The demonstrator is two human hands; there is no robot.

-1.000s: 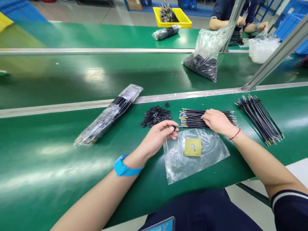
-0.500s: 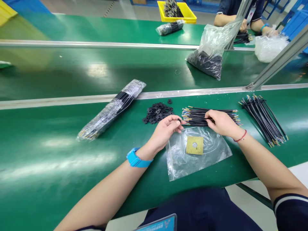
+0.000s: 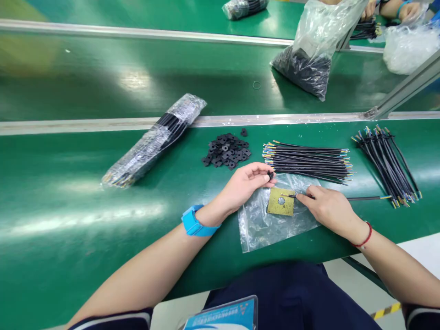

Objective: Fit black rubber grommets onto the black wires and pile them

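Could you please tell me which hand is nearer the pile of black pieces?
Left: the left hand is close by the pile, lower right; the right hand is farther right, holding a cable.

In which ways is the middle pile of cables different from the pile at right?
The middle pile lies roughly crosswise, while the right pile slants. The right pile appears to carry black pieces near its upper ends; the middle pile shows none. Both hold black cables with coloured tips.

White-striped navy sleeves (image 3: 132, 324) go with a blue wristband (image 3: 193, 222) and a red bracelet (image 3: 368, 235).
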